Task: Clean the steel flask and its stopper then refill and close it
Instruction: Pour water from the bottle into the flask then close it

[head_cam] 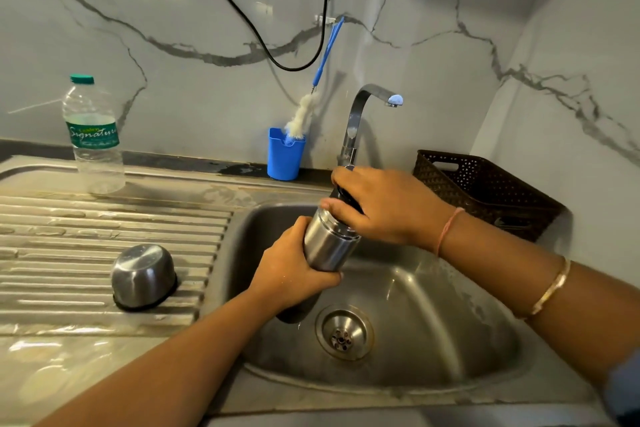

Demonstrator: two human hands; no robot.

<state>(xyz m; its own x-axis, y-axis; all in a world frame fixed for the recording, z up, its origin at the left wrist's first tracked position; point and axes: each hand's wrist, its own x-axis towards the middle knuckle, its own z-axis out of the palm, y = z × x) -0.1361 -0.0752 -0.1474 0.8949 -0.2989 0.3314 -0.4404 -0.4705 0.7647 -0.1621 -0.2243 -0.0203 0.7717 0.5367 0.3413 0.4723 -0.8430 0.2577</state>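
Scanning from the left: a plastic water bottle (93, 135) stands capped at the back of the draining board (52, 218), well apart from your hands. Nearer you, a steel cup (143, 276) sits upside down on the ridges, untouched. A blue holder (284, 158) with a bottle brush (304, 114) stands against the wall, just left of the tap (363, 104). No water is visible at the spout.

Your left hand (294, 270) wraps the lower body of the flask (329, 243) and holds it tilted over the sink (433, 340), top leaning up toward the tap. Your right hand (384, 208) is closed over the dark stopper (343, 196) at the flask's mouth; whether you are loosening or tightening it cannot be told.

Risks, as judgements:
- Droplets show on your left hand and the flask wall is smooth; a hard twist from the right hand could spin the body inside the left grip or let it slide down into the sink.
- The stopper sits right beside the tap stem; lifting it off could knock it against the tap and drop it toward the drain (343, 333).
- If the flask holds liquid, the tilt would spill it once the stopper frees.

To the right, a dark basket (485, 191) sits in the corner, clear of the action.
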